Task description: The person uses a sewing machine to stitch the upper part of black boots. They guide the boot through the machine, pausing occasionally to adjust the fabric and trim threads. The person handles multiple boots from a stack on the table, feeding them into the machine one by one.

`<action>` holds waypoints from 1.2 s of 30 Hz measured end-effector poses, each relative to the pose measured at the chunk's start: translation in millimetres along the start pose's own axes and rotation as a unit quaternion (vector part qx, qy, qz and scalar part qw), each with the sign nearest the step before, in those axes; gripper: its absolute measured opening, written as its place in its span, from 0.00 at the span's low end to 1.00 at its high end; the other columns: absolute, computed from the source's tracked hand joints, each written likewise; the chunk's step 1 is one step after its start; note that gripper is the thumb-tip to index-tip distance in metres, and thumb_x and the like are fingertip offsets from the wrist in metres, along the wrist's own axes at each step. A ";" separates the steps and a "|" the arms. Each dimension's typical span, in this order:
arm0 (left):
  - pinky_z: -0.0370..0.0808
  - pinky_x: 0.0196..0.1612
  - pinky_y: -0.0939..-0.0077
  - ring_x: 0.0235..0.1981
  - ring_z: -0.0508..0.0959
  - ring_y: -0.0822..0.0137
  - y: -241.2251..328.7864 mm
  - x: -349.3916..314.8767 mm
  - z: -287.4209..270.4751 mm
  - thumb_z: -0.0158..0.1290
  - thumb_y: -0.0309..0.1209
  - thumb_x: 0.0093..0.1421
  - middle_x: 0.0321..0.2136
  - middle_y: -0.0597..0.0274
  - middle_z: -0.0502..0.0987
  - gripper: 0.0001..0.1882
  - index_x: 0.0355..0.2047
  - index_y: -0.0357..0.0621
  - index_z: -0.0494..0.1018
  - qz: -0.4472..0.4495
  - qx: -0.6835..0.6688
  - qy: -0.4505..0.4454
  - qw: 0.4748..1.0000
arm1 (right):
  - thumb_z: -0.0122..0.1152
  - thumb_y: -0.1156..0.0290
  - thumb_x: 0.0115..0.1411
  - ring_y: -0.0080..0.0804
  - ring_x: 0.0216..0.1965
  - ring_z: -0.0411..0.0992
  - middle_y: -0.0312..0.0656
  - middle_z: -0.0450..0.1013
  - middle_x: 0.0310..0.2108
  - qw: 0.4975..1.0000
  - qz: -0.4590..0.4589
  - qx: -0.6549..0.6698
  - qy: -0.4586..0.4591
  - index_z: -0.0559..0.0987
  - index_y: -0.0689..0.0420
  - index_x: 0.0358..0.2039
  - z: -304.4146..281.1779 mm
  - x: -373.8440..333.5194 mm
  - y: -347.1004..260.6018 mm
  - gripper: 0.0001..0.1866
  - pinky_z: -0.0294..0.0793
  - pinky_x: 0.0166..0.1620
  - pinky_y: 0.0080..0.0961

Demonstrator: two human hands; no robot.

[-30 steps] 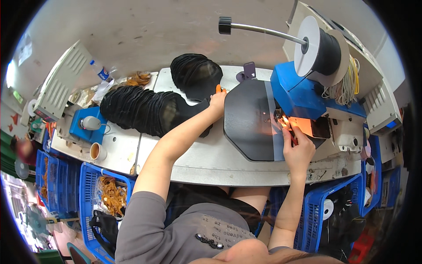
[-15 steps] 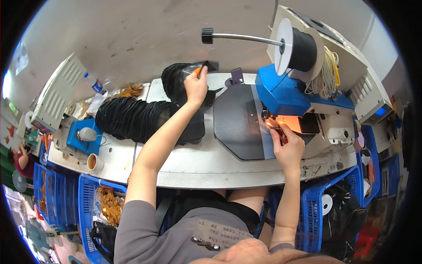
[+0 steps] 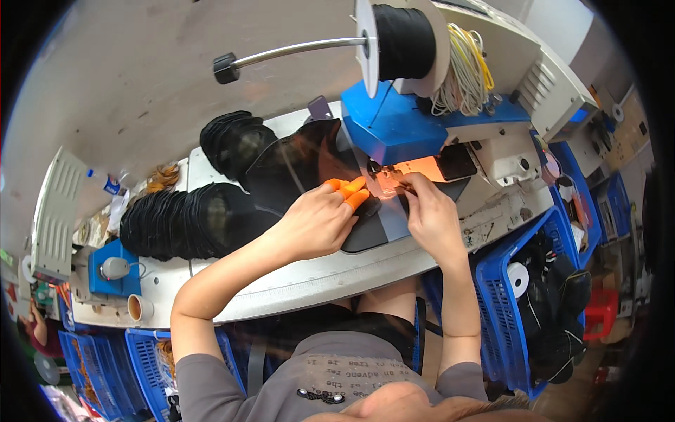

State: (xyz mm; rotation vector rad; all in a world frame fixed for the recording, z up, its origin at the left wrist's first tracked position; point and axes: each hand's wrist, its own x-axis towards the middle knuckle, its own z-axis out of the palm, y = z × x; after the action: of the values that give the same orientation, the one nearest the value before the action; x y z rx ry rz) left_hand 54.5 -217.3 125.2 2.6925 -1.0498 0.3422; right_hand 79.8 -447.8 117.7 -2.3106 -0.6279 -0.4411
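Observation:
My left hand (image 3: pixel 320 219), with orange finger covers on some fingers, grips the edge of a black cut piece (image 3: pixel 292 163) at the left of the sewing machine head. The piece lies across the dark machine bed (image 3: pixel 365 240), its far side beside a stack of similar black pieces (image 3: pixel 228 144). Close to the lit needle area (image 3: pixel 385 176), my right hand (image 3: pixel 432 219) has thumb and fingers pinched together; what is between them is too small to make out. The blue sewing machine (image 3: pixel 394 130) stands just beyond both hands.
A long row of black pieces (image 3: pixel 179 221) lies on the white table at left, near a paper cup (image 3: pixel 140 308). A thread spool (image 3: pixel 404 42) on a metal rod overhangs the machine. Blue baskets (image 3: pixel 492 295) stand below the table's front edge.
My left hand has come from the far stack toward me and right, bringing a black piece to the machine. My right hand stays by the needle. The whole view has shifted and tilted.

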 end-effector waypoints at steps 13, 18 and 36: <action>0.62 0.63 0.51 0.47 0.75 0.54 -8.2 30.5 12.8 0.54 0.39 0.62 0.45 0.51 0.78 0.18 0.46 0.40 0.75 -0.038 0.051 0.063 0.996 | 0.67 0.61 0.53 0.44 0.32 0.76 0.46 0.78 0.26 0.996 0.043 -0.073 -0.003 0.82 0.57 0.34 20.0 16.7 2.0 0.14 0.73 0.38 0.37; 0.60 0.64 0.51 0.47 0.75 0.54 -12.8 32.4 12.0 0.54 0.40 0.61 0.42 0.50 0.78 0.19 0.47 0.40 0.76 -0.048 0.063 0.059 0.995 | 0.68 0.61 0.52 0.44 0.30 0.77 0.45 0.78 0.25 0.995 0.074 -0.066 -0.016 0.85 0.55 0.35 23.0 22.2 0.6 0.14 0.75 0.37 0.37; 0.57 0.66 0.48 0.51 0.74 0.54 -37.3 38.5 9.0 0.54 0.39 0.60 0.48 0.52 0.76 0.19 0.48 0.43 0.77 -0.011 0.028 0.019 0.999 | 0.65 0.67 0.54 0.31 0.34 0.81 0.40 0.81 0.31 0.991 0.127 -0.020 -0.047 0.84 0.54 0.42 24.7 22.7 8.0 0.14 0.76 0.38 0.24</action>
State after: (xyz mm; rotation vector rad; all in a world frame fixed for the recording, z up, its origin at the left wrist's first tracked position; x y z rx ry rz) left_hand 108.8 -217.5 123.4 2.7324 -1.0149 0.4239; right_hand 106.2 -428.6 106.7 -2.4208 -0.3635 -0.2283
